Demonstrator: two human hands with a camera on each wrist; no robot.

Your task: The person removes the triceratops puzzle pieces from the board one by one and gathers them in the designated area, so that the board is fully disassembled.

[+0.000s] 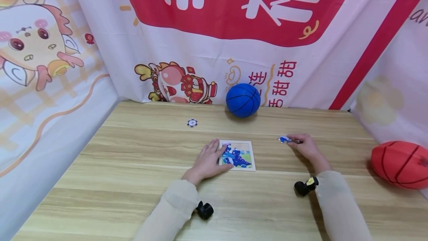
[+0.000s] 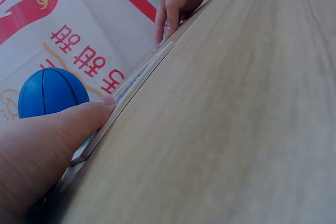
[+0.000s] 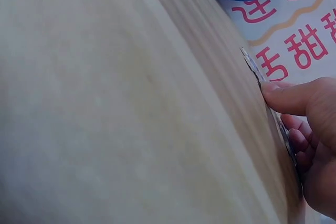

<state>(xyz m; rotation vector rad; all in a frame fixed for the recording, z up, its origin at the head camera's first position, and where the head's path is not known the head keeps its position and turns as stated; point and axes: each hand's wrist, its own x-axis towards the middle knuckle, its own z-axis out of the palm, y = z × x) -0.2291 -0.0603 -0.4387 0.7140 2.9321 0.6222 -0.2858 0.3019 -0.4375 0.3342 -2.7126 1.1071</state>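
Observation:
A square jigsaw puzzle in a pale frame lies on the table, showing a blue cartoon figure on a green and light ground. My left hand rests at its left side, fingers extended, with thumb and fingertips over the frame. In the left wrist view the thumb touches the frame's near edge. To the right of the puzzle, my right hand pinches a small blue and white puzzle piece close to the tabletop. The right wrist view shows the thumb on the thin piece; its lower part is partly behind the fingers.
A blue mini basketball sits at the table's back edge by the printed curtain. A red ball is at the right edge. A round poker-chip-like disc lies back left on the wooden table.

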